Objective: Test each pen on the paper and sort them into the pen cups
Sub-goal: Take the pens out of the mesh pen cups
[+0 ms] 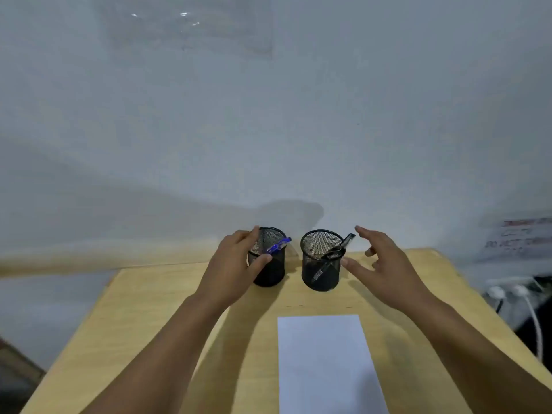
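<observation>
1. Two black mesh pen cups stand upright side by side at the far edge of the wooden surface (155,318), close to the wall (268,130) and apart from each other.
2. The left cup (270,271) holds a blue pen (279,245) that leans to the right, its upper end sticking out over the rim.
3. The right cup (321,273) holds a black pen (336,252), also tilted to the right, with its top poking past the rim.
4. A blank white sheet of paper (325,363) lies flat on the surface, nearer the person than the cups and slightly right of centre.
5. The left hand (236,261) wraps around the left cup, fingers behind it and thumb across its front.
6. The right hand (385,264) is spread, fingers apart, holding nothing, just beside the right cup; contact cannot be told.
7. At the right edge, white plugs and cables (534,321) sit beyond the surface.
</observation>
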Available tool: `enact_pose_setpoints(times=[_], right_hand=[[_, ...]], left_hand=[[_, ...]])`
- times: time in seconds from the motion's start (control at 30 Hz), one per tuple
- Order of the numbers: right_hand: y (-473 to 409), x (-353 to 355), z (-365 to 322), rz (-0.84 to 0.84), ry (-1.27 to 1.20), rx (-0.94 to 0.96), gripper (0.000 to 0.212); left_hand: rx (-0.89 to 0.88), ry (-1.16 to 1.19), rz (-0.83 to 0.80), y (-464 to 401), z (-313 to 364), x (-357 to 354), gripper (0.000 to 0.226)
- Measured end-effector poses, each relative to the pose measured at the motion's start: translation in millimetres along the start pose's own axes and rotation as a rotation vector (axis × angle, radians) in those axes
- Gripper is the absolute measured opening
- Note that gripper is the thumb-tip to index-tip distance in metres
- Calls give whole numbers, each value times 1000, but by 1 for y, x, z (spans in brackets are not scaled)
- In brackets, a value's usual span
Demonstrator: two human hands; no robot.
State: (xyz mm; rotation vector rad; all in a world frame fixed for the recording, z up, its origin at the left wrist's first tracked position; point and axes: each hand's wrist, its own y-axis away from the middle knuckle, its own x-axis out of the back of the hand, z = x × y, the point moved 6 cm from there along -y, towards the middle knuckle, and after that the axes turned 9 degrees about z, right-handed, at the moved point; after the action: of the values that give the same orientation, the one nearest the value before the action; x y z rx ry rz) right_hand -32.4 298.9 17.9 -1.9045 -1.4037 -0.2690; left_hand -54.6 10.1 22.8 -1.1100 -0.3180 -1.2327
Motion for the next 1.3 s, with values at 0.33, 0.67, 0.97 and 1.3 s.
enact_pose_setpoints(times=[0.33, 0.67, 0.97, 1.3], right_hand=[[-14, -22, -6, -35, -159, -42, 70], [-25, -34, -26, -90, -114, 23, 70], [-25, -49, -52, -96, -60, 51, 38], [-27, -40, -64, -76, 39, 101, 12]], left_hand=[[-39, -30, -62, -22, 7, -11, 51], [-141, -55, -180, -36, 22, -30, 50], [-189, -76, -120, -33, 24, -28, 20], [-152, -22, -74, -32, 30, -22, 20]])
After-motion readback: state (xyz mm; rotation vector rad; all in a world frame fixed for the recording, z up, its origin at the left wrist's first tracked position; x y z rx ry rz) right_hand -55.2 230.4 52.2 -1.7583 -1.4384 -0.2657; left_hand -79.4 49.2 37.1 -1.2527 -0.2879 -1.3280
